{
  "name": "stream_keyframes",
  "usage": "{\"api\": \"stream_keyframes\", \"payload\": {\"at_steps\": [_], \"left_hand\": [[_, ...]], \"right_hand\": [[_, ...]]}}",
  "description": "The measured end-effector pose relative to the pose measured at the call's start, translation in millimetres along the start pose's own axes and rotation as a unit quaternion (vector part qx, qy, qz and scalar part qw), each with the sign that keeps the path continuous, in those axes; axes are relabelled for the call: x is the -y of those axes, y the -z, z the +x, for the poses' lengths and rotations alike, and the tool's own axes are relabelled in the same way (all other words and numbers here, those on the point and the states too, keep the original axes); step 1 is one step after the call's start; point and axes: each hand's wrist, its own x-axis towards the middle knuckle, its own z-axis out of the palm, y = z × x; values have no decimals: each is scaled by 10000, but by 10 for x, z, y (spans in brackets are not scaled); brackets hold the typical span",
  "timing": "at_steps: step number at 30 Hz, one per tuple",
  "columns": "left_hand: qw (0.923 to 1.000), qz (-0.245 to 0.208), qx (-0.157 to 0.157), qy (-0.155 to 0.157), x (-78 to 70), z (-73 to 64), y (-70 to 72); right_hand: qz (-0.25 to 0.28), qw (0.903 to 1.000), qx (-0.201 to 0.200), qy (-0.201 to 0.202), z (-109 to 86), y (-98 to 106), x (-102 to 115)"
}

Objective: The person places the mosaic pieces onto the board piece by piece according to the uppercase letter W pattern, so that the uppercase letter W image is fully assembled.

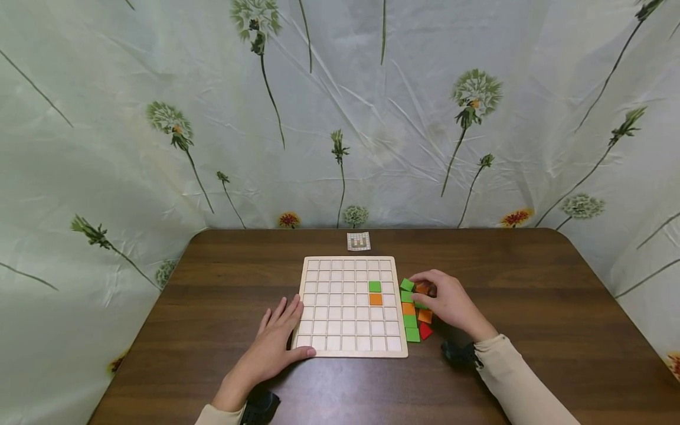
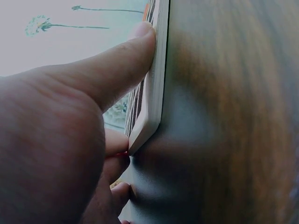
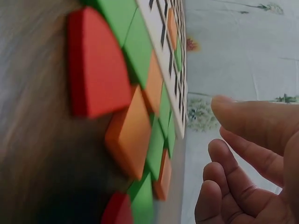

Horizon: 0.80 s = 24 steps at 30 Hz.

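Observation:
A pale wooden grid board lies on the table, with a green square tile above an orange square tile in its right part. My left hand rests at the board's lower left, fingers along the left edge and thumb on the front rim. Over the loose tiles beside the board's right edge hovers my right hand. Its thumb and fingertips stand apart in the right wrist view, with no tile visible between them. Those tiles include green squares, orange ones and a red round-edged piece.
Behind the board lies a small printed card. The dark wooden table ends at a flower-patterned curtain. Dark wrist devices sit under both wrists.

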Motion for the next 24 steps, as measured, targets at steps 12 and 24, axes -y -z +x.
{"api": "stream_keyframes", "payload": {"at_steps": [12,24], "left_hand": [[10000,-59,21,4,-21,-1,24],[10000,-38,21,1,-12,1,16]], "right_hand": [[-113,9998,82,-117,-58,72,-143],[-318,9985,406,-184,-130,71,-205]]}}
